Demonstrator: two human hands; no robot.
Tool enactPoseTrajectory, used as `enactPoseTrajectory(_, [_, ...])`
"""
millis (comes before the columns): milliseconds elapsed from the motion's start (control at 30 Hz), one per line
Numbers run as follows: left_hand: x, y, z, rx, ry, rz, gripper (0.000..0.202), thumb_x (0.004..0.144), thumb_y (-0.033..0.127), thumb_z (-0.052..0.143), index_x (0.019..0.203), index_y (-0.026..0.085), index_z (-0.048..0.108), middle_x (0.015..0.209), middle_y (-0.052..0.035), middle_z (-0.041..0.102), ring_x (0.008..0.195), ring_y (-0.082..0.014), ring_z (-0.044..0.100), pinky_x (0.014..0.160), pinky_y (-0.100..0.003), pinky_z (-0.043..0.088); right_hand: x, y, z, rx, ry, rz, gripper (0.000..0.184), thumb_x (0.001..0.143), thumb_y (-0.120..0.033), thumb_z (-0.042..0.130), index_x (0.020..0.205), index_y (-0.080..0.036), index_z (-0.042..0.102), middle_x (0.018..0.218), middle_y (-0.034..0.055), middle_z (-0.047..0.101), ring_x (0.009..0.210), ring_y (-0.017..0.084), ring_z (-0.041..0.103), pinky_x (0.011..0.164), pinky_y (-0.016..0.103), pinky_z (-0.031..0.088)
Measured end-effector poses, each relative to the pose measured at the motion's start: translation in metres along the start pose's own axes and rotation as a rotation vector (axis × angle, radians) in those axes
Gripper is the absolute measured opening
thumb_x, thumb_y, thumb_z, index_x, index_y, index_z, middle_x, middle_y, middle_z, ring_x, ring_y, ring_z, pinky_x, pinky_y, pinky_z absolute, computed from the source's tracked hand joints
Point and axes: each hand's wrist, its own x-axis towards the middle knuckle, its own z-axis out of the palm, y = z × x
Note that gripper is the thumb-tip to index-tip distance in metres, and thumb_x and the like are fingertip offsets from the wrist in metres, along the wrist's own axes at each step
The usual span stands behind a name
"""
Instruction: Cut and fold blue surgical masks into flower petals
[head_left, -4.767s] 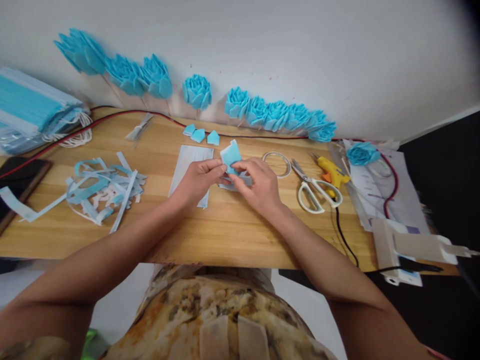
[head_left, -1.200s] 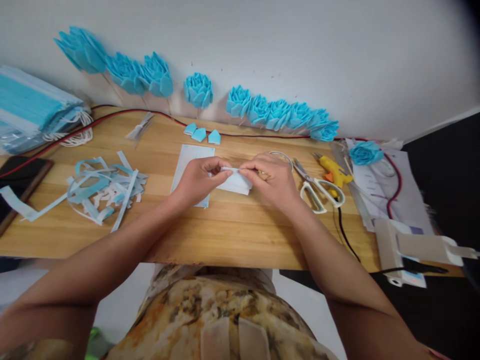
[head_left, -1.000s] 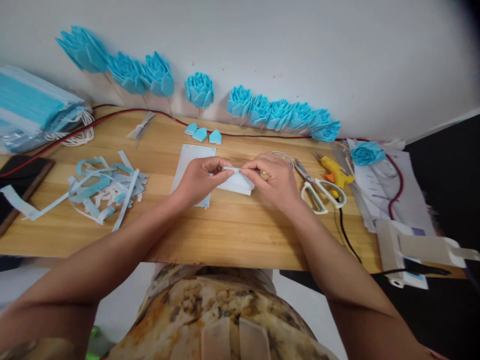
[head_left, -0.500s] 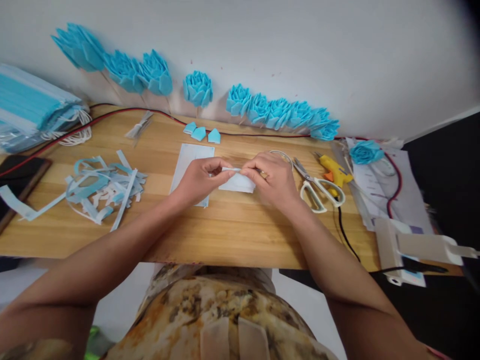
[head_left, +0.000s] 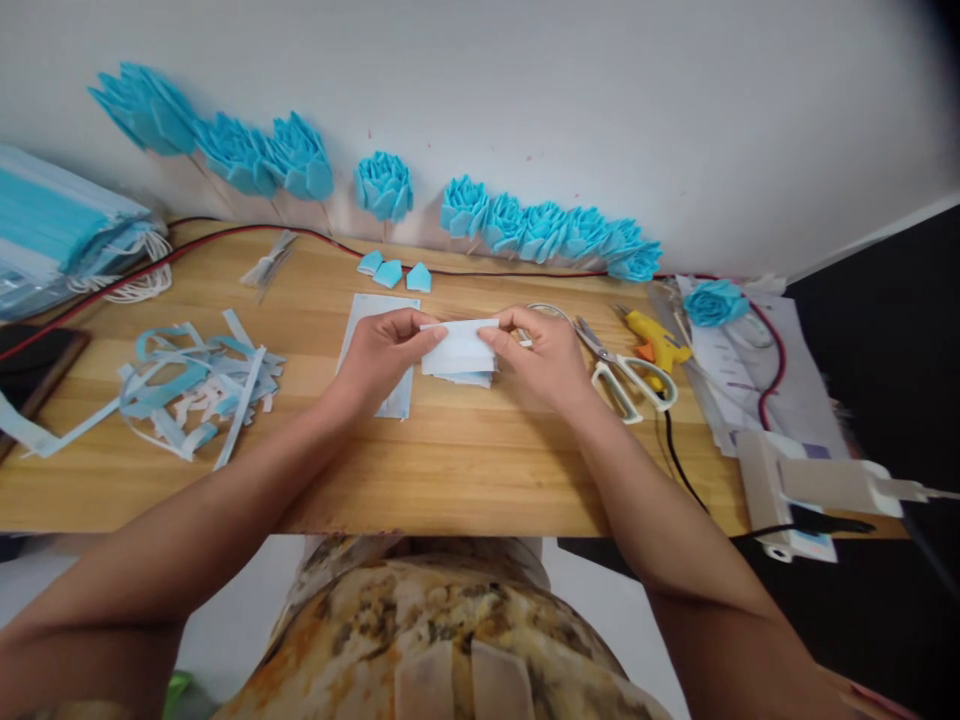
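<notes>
Head view: left hand (head_left: 379,352) and right hand (head_left: 546,355) pinch the white sheet (head_left: 460,350), long axis left-to-right.

The left forearm (head_left: 247,510) and right forearm (head_left: 649,500) are bare and slant inward. The left hand (head_left: 381,350) and right hand (head_left: 541,352) face each other, slightly apart, both pinching, thumbs (head_left: 428,343) uppermost; the other fingers (head_left: 401,320), partly hidden, appear curled.

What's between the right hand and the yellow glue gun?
In the head view, scissors lie between the right hand and the glue gun.
</notes>
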Motion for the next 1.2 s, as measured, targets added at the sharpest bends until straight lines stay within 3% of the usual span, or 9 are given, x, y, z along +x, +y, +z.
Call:
enactPoseTrajectory(733, [-0.0009,0.0026,0.0011,0.003,0.000,-0.010,0.027,0.071,0.042,0.080,0.071,0.018,0.069,0.067,0.0007,0.067,0.061,-0.0113,0.055,0.060,-0.024,0.044,-0.0004,-0.0023,-0.0017,-0.096,0.027,-0.044,0.040,0.098,-0.043,0.045,0.065,-0.022,0.041,0.059,-0.0032,0.043,0.059,0.012,0.043,0.059,0.028,0.031])
enactPoseTrajectory(867, [-0.0004,0.0012,0.0004,-0.006,0.003,0.002,0.026,0.072,0.042,0.078,0.072,0.019,0.068,0.068,0.0000,0.067,0.061,-0.0120,0.056,0.059,-0.025,0.044,-0.0013,-0.0027,-0.0035,0.031,0.014,0.015,0.041,0.100,-0.049,0.042,0.073,-0.021,0.055,0.069,-0.0003,0.057,0.067,0.014,0.052,0.063,0.028,0.038])
enactPoseTrajectory(1067, [-0.0004,0.0020,0.0004,0.021,-0.005,0.010,0.023,0.075,0.040,0.076,0.072,0.019,0.067,0.069,0.0004,0.066,0.061,-0.0121,0.055,0.061,-0.026,0.044,-0.0010,-0.0004,-0.0009,0.012,0.020,0.044,0.025,0.091,-0.041,0.060,0.077,-0.021,0.065,0.072,-0.0004,0.067,0.071,0.016,0.059,0.068,0.029,0.045])
enactPoseTrajectory(1200, [-0.0018,0.0047,0.0006,0.159,-0.034,0.063,0.022,0.077,0.039,0.070,0.069,0.019,0.064,0.066,0.0009,0.062,0.061,-0.0127,0.052,0.061,-0.027,0.042,-0.0019,-0.0037,-0.0027,-0.081,0.001,-0.081,0.022,0.094,-0.038,0.057,0.097,-0.023,0.072,0.097,0.0040,0.076,0.091,0.021,0.066,0.084,0.036,0.048])
